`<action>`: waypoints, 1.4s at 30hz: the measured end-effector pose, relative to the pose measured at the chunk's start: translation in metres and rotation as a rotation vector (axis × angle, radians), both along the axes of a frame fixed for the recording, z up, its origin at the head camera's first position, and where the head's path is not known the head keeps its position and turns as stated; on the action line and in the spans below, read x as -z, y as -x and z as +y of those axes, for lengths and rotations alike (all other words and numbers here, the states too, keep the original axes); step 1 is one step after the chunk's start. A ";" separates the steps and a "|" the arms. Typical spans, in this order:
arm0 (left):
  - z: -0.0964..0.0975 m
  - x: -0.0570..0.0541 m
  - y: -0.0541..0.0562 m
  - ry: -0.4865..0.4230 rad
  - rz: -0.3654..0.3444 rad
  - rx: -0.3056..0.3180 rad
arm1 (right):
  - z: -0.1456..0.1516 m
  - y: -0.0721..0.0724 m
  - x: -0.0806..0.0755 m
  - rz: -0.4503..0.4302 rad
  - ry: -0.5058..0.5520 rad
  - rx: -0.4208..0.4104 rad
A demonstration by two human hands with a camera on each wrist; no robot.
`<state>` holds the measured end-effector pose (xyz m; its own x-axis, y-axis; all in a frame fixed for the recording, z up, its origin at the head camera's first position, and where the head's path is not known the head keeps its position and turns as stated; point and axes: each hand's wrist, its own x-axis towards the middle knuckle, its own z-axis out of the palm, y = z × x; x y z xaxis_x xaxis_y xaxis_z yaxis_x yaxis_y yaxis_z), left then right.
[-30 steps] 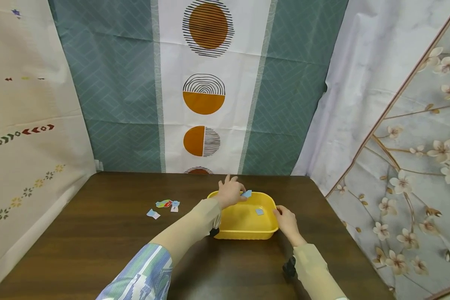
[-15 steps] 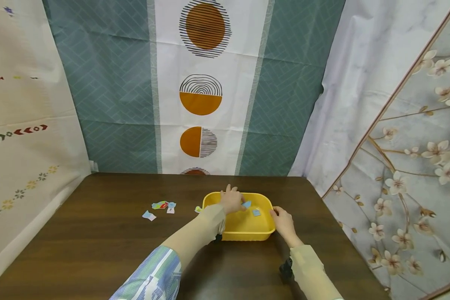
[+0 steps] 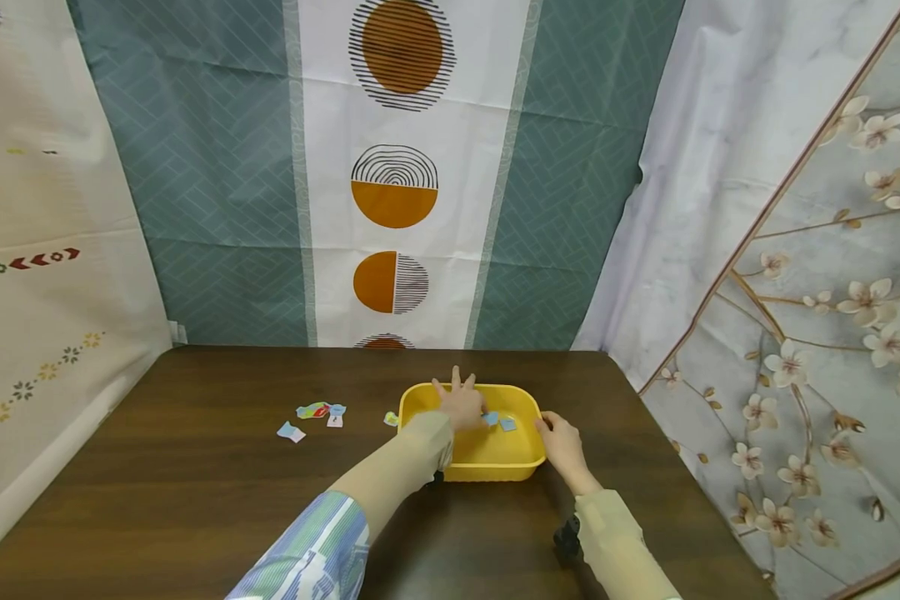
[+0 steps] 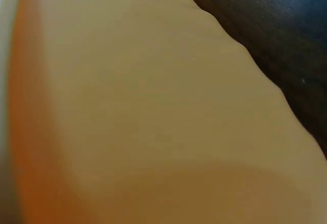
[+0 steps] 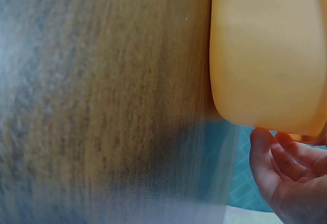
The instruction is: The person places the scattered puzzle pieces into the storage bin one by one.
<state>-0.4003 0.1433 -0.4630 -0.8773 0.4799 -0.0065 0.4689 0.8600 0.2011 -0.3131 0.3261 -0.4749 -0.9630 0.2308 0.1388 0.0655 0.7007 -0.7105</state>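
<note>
A yellow plastic tray [image 3: 495, 472] stands on the dark wooden table. Two small light blue pieces, apparently puzzle pieces, lie close together on its floor: a left piece [image 3: 491, 418] and a right piece [image 3: 507, 424]. Over the tray's left half is my left hand [image 3: 461, 406], fingers spread, right beside the left piece; its thumb side is partly hidden. My right hand [image 3: 564, 442] grips the tray's right rim, and in the right wrist view its fingers [image 5: 260, 145] meet the tray's edge. Only the tray's wall [image 4: 168, 96] fills most of the left wrist view.
Left of the tray lie a blue-and-white piece [image 3: 291, 432], a multicoloured piece [image 3: 315, 410] touching or near a blue-and-white one [image 3: 335, 416], and a green-yellow piece [image 3: 391, 419] close to the tray. A patterned curtain [image 3: 390, 192] hangs behind the table [image 3: 157, 500].
My left hand has lowered into the tray, and the light blue piece it pinched now lies by the other one. My right hand keeps its hold on the rim. The view has shifted slightly.
</note>
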 end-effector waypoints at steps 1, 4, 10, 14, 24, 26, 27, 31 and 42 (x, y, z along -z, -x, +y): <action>0.001 0.000 0.000 0.003 -0.003 0.001 | 0.000 0.000 0.000 0.001 -0.001 -0.002; 0.002 -0.001 -0.002 0.006 -0.017 0.004 | 0.000 0.001 0.001 0.008 -0.006 -0.008; 0.003 0.002 -0.004 0.028 0.001 0.001 | 0.000 0.001 0.002 0.021 0.006 -0.011; 0.004 0.003 -0.005 0.057 0.020 -0.004 | 0.000 0.001 0.000 0.023 0.006 -0.017; 0.001 -0.001 -0.008 0.069 0.021 -0.012 | 0.000 0.001 -0.001 0.014 0.000 -0.008; 0.001 0.000 -0.009 0.077 0.023 -0.010 | 0.000 0.001 0.000 0.016 -0.001 -0.008; 0.001 0.000 -0.009 0.079 0.024 -0.010 | 0.000 0.000 0.000 0.015 -0.002 -0.009; 0.001 0.003 -0.009 0.095 0.029 -0.011 | -0.001 -0.001 0.001 0.008 0.002 -0.011; -0.001 0.000 -0.007 0.098 0.015 -0.016 | 0.001 0.001 0.001 0.004 0.000 -0.009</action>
<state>-0.3929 0.1421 -0.4627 -0.8850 0.4639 -0.0393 0.4577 0.8825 0.1087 -0.3139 0.3268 -0.4761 -0.9645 0.2224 0.1423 0.0569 0.7014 -0.7105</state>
